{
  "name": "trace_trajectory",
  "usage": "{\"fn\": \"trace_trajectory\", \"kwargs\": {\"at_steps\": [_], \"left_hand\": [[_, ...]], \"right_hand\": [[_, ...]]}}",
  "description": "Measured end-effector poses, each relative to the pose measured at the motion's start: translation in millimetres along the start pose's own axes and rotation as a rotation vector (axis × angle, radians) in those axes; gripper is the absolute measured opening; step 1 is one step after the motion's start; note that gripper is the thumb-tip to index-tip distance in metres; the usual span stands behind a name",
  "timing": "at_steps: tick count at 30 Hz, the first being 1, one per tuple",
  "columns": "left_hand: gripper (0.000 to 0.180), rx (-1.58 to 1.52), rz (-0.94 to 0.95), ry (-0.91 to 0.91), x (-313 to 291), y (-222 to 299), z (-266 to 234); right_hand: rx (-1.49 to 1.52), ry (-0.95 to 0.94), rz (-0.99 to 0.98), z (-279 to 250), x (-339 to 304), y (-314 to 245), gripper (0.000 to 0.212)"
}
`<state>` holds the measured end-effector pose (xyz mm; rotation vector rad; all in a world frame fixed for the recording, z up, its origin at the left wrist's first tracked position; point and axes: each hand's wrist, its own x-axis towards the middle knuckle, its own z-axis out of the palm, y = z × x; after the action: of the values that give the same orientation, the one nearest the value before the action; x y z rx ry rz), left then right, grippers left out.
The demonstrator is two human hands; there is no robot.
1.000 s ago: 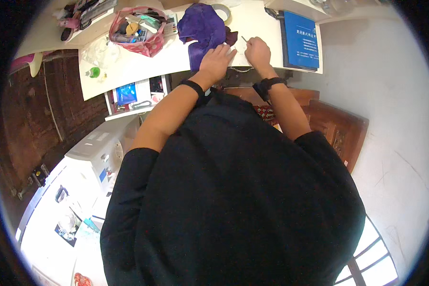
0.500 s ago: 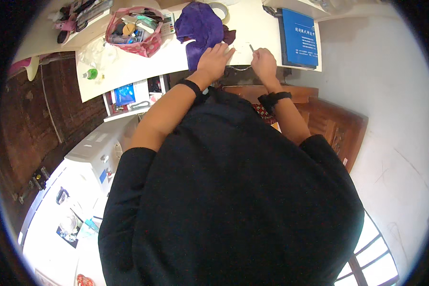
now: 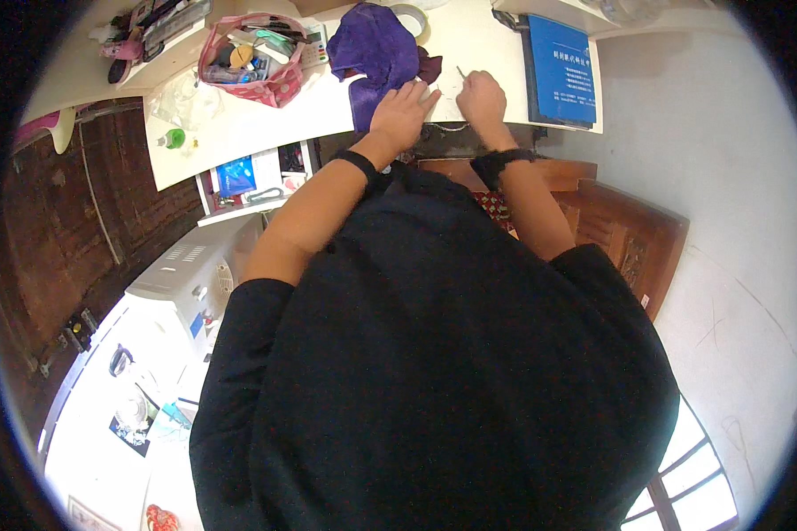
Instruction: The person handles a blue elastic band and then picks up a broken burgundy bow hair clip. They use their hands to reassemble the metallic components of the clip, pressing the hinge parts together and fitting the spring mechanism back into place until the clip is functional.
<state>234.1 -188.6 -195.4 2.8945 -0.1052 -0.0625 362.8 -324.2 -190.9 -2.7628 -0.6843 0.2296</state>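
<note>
My left hand point(image 3: 403, 115) lies with fingers spread on the lower right edge of a crumpled purple cloth point(image 3: 376, 49), its thumb reaching onto the white desk point(image 3: 266, 126). To the right of it, my right hand point(image 3: 482, 99) is closed in a fist round a thin dark stick point(image 3: 460, 71), whose tip pokes out above the fingers. What kind of tool the stick is, I cannot make out. Small dark marks or bits show on the desktop between the two hands. A dark maroon piece of cloth point(image 3: 429, 67) sticks out beside the purple one.
A blue folder point(image 3: 561, 71) lies at the desk's right end. Left of the cloth stand a pink pouch point(image 3: 279, 88) full of small items and a calculator point(image 3: 314, 42). A roll of tape point(image 3: 409, 18) is behind the cloth. Below the desk's left edge, a drawer point(image 3: 248, 205) is pulled out.
My right hand has shifted slightly, and the stick's tip has moved left and farther up the desk. My left hand stays in nearly the same place. The whole view has shifted a little.
</note>
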Motion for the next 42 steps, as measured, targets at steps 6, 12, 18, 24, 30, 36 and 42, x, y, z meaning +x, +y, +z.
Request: {"fn": "trace_trajectory", "kwargs": {"at_steps": [6, 12, 18, 24, 30, 36, 42], "left_hand": [[0.063, -0.010, -0.012, -0.025, 0, 3, -4], [0.057, 0.004, -0.010, 0.009, 0, 1, -5], [0.059, -0.081, -0.010, -0.002, 3, 3, -9], [0.062, -0.030, 0.004, 0.003, 2, 2, -5], [0.062, -0.049, -0.001, 0.023, 0, 2, -4], [0.057, 0.026, 0.004, 0.033, 0, 3, -2], [0.057, -0.040, 0.010, 0.071, -3, 2, -2]], "right_hand": [[0.028, 0.017, -0.005, -4, -35, 23, 0.013], [0.098, 0.107, 0.019, -3, -35, 20, 0.013], [0.069, 0.061, 0.047, 6, -1, 8, 0.016], [0.079, 0.099, 0.015, 7, 22, -1, 0.016], [0.022, 0.010, 0.045, 1, -3, 7, 0.018], [0.047, 0.029, 0.031, -2, -37, 24, 0.016], [0.173, 0.050, 0.021, 1, -52, 13, 0.016]]}}
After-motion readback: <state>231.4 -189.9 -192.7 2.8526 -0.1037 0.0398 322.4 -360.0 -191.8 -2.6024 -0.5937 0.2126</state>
